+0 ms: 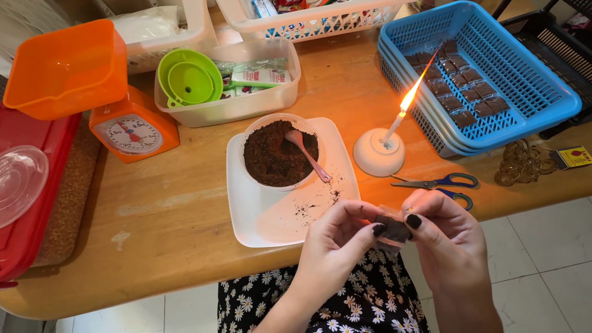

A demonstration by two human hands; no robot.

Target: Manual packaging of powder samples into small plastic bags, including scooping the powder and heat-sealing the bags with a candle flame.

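Closest to me, my left hand and right hand meet over my lap, each grip pinched shut on one small clear packet filled with dark powder, held just off the edge of the wooden surface. Beyond my fingers lies a white square tray carrying a round tub of brown powder with a pink spoon in it. Blue-handled scissors lie just right of the tray, near a lit candle in a white holder. Further right, a blue basket holds rows of dark filled packets. Far left stand an orange scale and a clear box with green funnels.
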